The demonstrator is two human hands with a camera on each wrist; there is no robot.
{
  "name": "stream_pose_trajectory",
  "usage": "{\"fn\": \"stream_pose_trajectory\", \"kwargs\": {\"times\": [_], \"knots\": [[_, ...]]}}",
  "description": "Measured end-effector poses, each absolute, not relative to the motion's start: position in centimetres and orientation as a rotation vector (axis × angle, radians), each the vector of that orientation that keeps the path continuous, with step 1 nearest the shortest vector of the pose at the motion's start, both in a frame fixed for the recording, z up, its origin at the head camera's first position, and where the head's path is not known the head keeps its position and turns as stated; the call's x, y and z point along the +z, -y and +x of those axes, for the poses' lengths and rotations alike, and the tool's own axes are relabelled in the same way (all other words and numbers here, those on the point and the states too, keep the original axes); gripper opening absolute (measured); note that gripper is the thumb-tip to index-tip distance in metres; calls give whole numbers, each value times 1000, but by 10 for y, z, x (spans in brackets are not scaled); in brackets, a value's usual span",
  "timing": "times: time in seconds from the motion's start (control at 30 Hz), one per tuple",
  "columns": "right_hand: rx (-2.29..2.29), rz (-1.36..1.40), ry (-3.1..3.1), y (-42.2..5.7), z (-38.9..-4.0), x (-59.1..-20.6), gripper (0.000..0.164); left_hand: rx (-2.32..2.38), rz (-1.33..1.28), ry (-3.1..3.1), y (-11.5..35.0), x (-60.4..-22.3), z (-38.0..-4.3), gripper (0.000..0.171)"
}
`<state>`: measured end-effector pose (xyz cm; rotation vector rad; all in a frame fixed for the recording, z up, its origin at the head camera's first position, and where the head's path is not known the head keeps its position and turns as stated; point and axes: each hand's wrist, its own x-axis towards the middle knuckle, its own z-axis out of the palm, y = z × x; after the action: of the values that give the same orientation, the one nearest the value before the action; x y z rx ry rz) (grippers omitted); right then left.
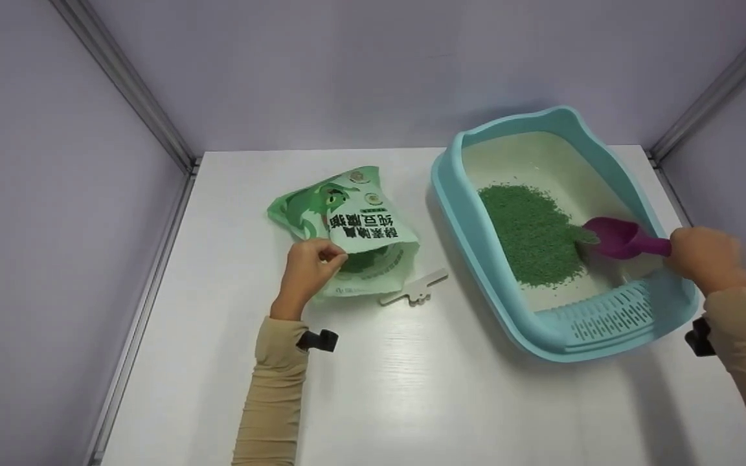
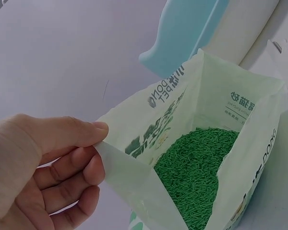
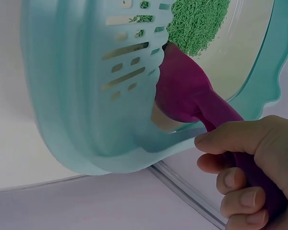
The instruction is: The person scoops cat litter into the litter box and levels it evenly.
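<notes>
My left hand (image 1: 308, 268) pinches the edge of an open bag (image 1: 373, 226) between thumb and forefinger. In the left wrist view the bag's mouth gapes, and green cat litter pellets (image 2: 194, 177) lie inside. My right hand (image 1: 706, 257) grips the handle of a purple scoop (image 1: 620, 238), fingers wrapped round it. The scoop is tilted over the litter box (image 1: 486, 252), its lip at the right side of a pile of green litter (image 1: 528, 236). Some pellets show at that lip. In the right wrist view the slotted step of the box partly hides the scoop's front.
A flat pale piece (image 1: 415, 288) with a scalloped edge lies on the white table (image 1: 373, 388) between bag and box. Pale panels (image 1: 379, 71) with metal corner rails enclose the table at the back and sides. The box has a raised blue rim and a slotted step (image 1: 612, 320) in front.
</notes>
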<state>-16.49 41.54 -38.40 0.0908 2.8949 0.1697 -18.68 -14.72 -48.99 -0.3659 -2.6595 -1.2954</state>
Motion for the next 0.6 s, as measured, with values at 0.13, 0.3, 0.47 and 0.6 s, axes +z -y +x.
{"fn": "stream_pose_trajectory", "kwargs": {"times": [0.13,0.3,0.47,0.6], "knots": [[94,97,-2919,-413,-171,-388,20,-1303,-365,2663,147,-489,-187,5],[57,97,-2942,-405,-181,-394,20,-1298,-373,2657,147,-489,-186,6],[88,87,-2943,-398,-187,-395,23,-1287,-380,2657,147,-489,-186,7],[44,114,-2931,-399,-186,-395,21,-1283,-370,2660,148,-489,-186,6]]}}
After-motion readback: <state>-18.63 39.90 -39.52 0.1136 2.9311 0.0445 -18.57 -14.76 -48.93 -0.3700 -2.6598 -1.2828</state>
